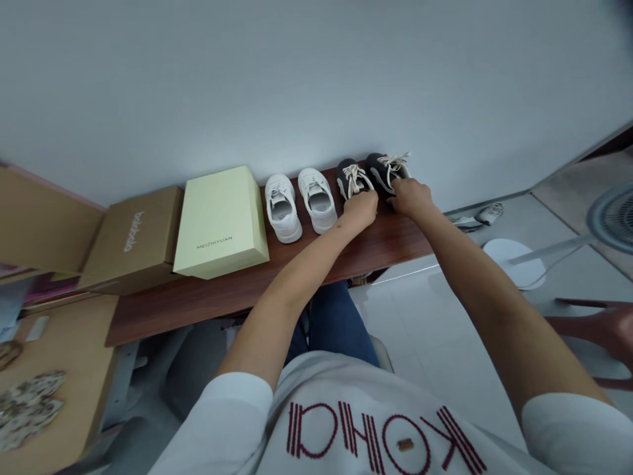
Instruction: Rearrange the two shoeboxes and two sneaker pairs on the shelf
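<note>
Two black sneakers with cream laces stand side by side at the right end of a dark red-brown wooden bench top (pixel 301 264), toes toward the wall. My left hand (pixel 362 206) is closed around the heel of the left black sneaker (pixel 352 177) and hides its back part. On the right black sneaker (pixel 380 173), my right hand (pixel 411 196) grips the heel end, with fingers at the shoe's opening. Just left of them sits a pair of white sneakers, the nearer-to-hand one (pixel 319 201) beside the other (pixel 283 208).
A pale yellow shoe box (pixel 217 221) and a brown cardboard box (pixel 133 231) stand on the bench's left part. A light wooden desk (pixel 74 356) adjoins at left. On the floor at right are a fan (pixel 616 214), a reddish-brown stool (pixel 603 333) and another shoe (pixel 489 213).
</note>
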Demonstrator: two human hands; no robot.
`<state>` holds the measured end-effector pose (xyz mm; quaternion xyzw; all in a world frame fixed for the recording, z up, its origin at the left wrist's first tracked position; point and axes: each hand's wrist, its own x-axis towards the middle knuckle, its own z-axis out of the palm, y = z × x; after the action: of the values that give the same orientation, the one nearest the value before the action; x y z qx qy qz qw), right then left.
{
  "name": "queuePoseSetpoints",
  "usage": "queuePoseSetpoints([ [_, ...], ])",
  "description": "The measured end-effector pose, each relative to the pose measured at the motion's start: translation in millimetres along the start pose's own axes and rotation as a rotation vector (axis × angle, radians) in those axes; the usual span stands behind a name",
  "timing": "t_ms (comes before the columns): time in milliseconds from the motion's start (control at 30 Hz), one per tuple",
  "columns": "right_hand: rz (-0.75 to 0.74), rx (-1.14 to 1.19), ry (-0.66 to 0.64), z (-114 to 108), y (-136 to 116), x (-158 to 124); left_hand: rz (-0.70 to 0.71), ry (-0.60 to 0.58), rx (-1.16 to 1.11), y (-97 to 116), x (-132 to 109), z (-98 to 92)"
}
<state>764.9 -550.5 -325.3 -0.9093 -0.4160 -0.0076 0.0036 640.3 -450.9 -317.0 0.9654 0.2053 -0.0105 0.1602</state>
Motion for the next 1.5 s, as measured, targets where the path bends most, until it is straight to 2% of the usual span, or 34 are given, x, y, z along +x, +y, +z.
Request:
queuePoseSetpoints([
  [267, -0.039, -0.049, 0.008, 6, -6, 1, -0.011, -0.057, 0.056, -5, 3, -0.2],
  [400, -0.055, -0.044, 0.026, 11, -5, -2, 0.015, -0.034, 0.054, -5, 2, 1.0],
  [533, -0.079, 0.008, 0.161, 8, -6, -7, 0.035, 0.081, 0.045, -5, -6, 1.1],
  [700, -0.111, 0.138, 0.382, -17, -15, -17, 0.037, 0.281, -0.01, -2, -18, -15.1],
  [833, -0.141, 0.197, 0.451, -41, -30, -25, 0.036, 0.375, -0.106, -6, -31, -36.1],
  [1000, -0.167, 0.241, 0.507, -57, -50, -34, 0.051, 0.495, -0.221, -29, -56, -52.4],
  [1167, -0.235, 0.337, 0.564, -56, -78, -50, 0.052, 0.594, -0.315, -67, -102, -52.6],
  [1300, -0.31, 0.475, 0.529, -47, -119, -74, 0.044, 0.667, -0.427, -108, -166, -36.2],
  [1367, -0.343, 0.585, 0.489, -40, -146, -90, -0.054, 0.725, -0.491, -132, -206, -25.6],
  [1500, -0.361, 0.891, 0.349, -16, -207, -122, -0.412, 0.844, -0.649, -187, -287, -9.6],
])
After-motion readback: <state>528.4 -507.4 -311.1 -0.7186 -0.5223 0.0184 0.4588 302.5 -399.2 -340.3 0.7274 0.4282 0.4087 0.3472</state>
